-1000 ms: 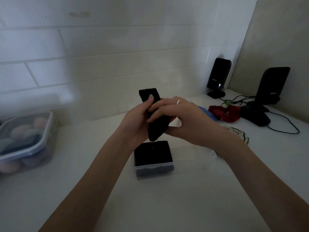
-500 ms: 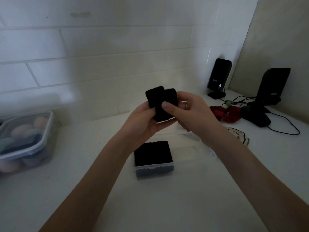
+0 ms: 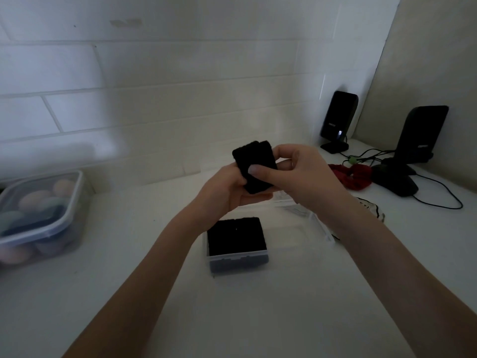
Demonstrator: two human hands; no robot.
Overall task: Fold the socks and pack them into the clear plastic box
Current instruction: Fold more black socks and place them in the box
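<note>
A folded black sock (image 3: 254, 161) is held upright above the white counter by both hands. My left hand (image 3: 227, 193) cradles it from below and behind. My right hand (image 3: 302, 174) pinches it from the right, thumb pressed on its front face. Below, a small clear plastic box (image 3: 238, 260) stands on the counter with black socks packed inside, filling it to the rim. Its clear lid (image 3: 296, 235) lies open to the right of it.
A larger lidded clear container (image 3: 38, 218) with pastel rolled items stands at the left. At the back right are two black speakers (image 3: 338, 120) (image 3: 420, 135), a black mouse (image 3: 395, 180) with cables, a red scrunchie (image 3: 352, 174) and a patterned cloth (image 3: 371, 208).
The long black sock has been folded down into a compact bundle, and both hands have settled around it slightly higher above the box.
</note>
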